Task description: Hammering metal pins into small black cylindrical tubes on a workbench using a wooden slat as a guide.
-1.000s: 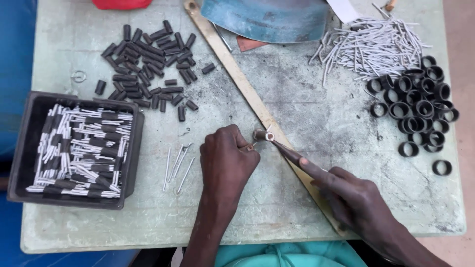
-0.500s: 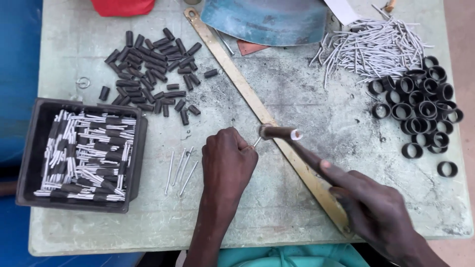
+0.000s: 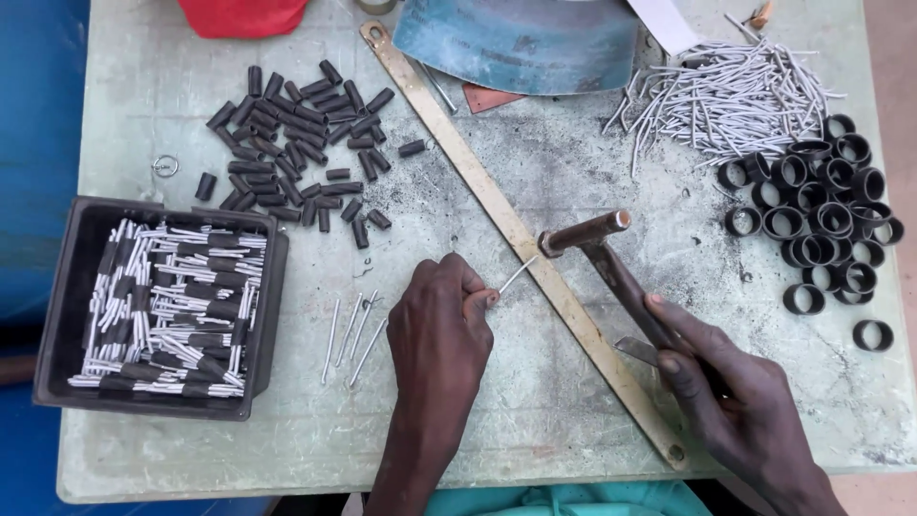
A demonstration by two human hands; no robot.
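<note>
Surface: pale green table point(image 3: 535, 401), scuffed and dusted with dark filings; blue floor or cloth shows past its left edge. A long brass bar point(image 3: 497, 205) lies diagonally across it.

Left hand point(image 3: 441, 334) rests knuckles-up on the table, thumb and forefinger pinched on one white pin point(image 3: 517, 275). The pin sticks out up-right from the fingertips, its far end at the bar's edge, just below the hammer head.

Right hand point(image 3: 731, 392) is wrapped around the handle of a hammer point(image 3: 597, 244); the head sits above the bar.

Around: tray point(image 3: 57, 287) of sleeved pins at left, loose sleeves point(image 3: 296, 143) above it, four spare pins point(image 3: 351, 334) beside the left hand, pin heap point(image 3: 735, 96) and black rings point(image 3: 821, 220) at right.

Versus 0.5 s ago: hammer head is higher and further right; the pinched pin is now exposed.
</note>
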